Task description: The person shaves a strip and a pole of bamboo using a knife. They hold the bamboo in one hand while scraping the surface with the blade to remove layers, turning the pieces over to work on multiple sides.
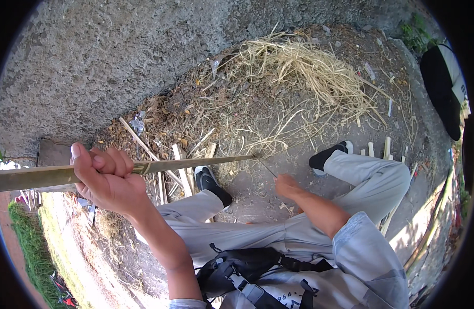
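A long bamboo strip (201, 164) runs from the left edge to the middle, tilted so that its far end lies over the ground between my feet. My left hand (111, 177) is closed around it near a node, thumb upward. Lower right of the strip's tip, my right hand (288, 186) is closed on a thin dark tool that looks like a knife (268, 168) seen edge-on. Its tip meets or overlaps the strip's end; I cannot tell which. The handle is hidden in my fingers.
A heap of pale bamboo shavings (309, 67) lies ahead, beside a rough concrete wall (118, 56). Cut bamboo pieces (183, 172) lie near my left shoe (212, 185); others are by my right shoe (329, 158). A black and white object (440, 87) stands at the far right.
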Demonstrator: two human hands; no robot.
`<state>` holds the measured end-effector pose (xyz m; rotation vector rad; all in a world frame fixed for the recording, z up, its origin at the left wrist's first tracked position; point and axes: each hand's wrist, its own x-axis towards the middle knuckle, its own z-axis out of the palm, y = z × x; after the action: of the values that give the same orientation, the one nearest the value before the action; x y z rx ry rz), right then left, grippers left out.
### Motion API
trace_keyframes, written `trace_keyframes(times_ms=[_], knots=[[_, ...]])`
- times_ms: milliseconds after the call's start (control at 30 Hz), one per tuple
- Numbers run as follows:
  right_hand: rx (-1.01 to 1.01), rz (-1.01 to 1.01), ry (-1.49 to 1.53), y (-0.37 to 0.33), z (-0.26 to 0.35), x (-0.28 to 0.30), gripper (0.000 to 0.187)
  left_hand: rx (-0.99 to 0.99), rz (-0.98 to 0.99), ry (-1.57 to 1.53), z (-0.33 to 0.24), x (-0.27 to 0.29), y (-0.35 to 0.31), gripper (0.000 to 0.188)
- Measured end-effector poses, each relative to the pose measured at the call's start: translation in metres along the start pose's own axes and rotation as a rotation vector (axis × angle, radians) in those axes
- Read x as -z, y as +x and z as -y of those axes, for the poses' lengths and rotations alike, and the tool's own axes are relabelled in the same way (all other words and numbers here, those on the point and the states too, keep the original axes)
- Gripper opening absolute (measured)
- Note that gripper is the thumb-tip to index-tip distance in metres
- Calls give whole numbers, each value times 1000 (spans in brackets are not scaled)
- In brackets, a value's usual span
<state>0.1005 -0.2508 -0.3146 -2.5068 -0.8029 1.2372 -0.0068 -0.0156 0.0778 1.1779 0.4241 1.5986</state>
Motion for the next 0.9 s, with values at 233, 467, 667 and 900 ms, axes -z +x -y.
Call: trace_keyframes(times_ms=[233,467,667,900], knots=[[-60,4,-14,12,-19,-4,43,6,40,15,3,1,1,39],[-87,43,40,8,3,25,48,121,69,-47,-15,24,5,41],[-53,-22,56,-8,32,53,52,-109,189,-146,-68,63,16,42],[-29,-38,34,-10,40,64,50,-229,318,-141,-114,110,29,41]])
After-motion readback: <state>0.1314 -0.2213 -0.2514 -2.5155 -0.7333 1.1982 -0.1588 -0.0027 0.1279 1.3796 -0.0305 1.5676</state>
